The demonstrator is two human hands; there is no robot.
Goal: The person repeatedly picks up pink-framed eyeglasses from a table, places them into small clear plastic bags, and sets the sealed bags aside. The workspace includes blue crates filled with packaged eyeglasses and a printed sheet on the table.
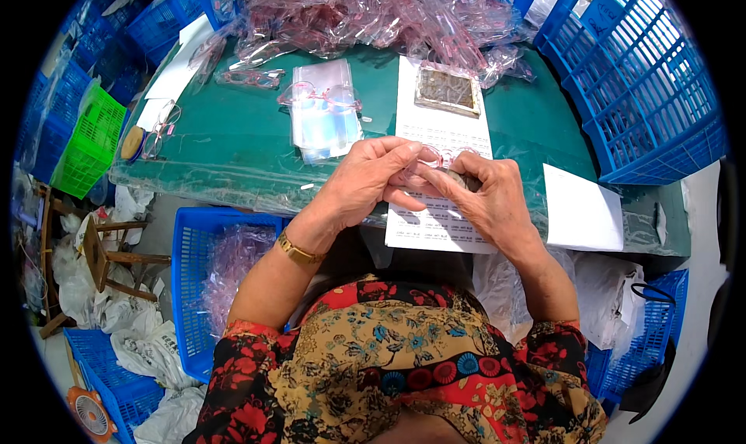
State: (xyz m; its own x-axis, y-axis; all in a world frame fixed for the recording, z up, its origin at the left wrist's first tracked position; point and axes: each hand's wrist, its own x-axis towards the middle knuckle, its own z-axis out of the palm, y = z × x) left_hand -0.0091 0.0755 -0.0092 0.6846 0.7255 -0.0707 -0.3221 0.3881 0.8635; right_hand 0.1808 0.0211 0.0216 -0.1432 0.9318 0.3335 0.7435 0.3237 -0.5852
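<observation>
My left hand (365, 172) and my right hand (495, 199) meet over the near edge of the table. Between their fingertips is a pair of eyeglasses (432, 157) with pinkish clear rims, partly covered by the fingers. Both hands are closed on it, the left at one side and the right at the other. Below them lies a white sheet (440, 230) printed in rows. To the left, another pair of pink eyeglasses (342, 100) rests on a stack of clear plastic sleeves (317, 133). A flat, framed dark pad (447, 90) sits on the sheet's far part.
Bagged pink eyeglasses (373, 17) are heaped at the back of the green table (233, 145). A tall blue basket (645, 87) borders the right side, near a white paper (581, 211). Blue crate (186, 289) stands below left. Loose eyeglasses (159, 131) lie at the left edge.
</observation>
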